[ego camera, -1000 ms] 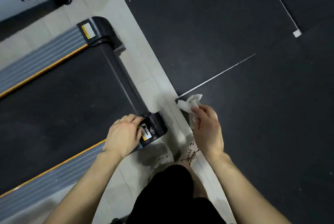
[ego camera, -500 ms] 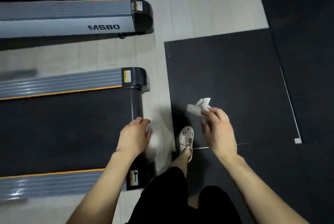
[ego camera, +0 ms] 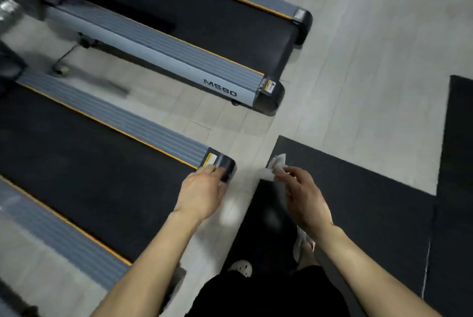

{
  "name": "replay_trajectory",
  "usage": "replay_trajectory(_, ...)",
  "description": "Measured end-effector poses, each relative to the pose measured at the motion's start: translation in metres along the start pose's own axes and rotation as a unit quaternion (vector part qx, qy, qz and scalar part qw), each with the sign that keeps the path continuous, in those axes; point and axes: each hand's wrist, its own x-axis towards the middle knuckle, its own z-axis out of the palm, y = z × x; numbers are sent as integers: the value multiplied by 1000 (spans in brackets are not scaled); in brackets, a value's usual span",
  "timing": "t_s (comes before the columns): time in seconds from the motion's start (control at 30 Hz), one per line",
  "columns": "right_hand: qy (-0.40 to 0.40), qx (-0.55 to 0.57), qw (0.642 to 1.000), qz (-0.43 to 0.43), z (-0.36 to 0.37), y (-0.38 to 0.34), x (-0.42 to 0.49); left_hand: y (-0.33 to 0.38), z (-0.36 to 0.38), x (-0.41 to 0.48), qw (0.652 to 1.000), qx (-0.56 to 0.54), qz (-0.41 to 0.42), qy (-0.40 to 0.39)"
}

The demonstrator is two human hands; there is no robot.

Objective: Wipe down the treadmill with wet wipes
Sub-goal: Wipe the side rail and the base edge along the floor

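Pale clog [ego camera: 242, 266] stands nearest, well short of the treadmill's [ego camera: 89, 176] end cap [ego camera: 225, 165]. Just right of that end cap, over the edge of the black floor mat [ego camera: 358, 201], the right hand [ego camera: 304, 199] still pinches the crumpled white wet wipe [ego camera: 275, 168]. Meanwhile the left hand [ego camera: 202, 194] has slid from the middle of the rear edge onto the end cap; blur hides whether its fingers grip anything. Beyond the end cap, across pale floor [ego camera: 358, 61], the neighbouring treadmill [ego camera: 179, 61] now lies diagonally.
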Motion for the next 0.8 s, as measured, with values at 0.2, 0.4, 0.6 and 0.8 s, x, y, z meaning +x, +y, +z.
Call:
replay_trajectory(0.2, -123, -29, 975, -183, -24, 9, 130, 14, -14, 16, 985, -13, -168, 23)
replay_trajectory(0.4, -200, -12, 923, -327, -11, -47, 244, 9, -1, 16, 933, -66, -355, 17)
replay_trajectory(0.6, -242, -35, 865, -439, 17, -114, 336, -28, -12, 52, 888, -112, -446, 31)
replay_trajectory(0.8, -291, -64, 800, -520, 60, -177, 393, -54, -43, 55, 830, -116, -540, 80)
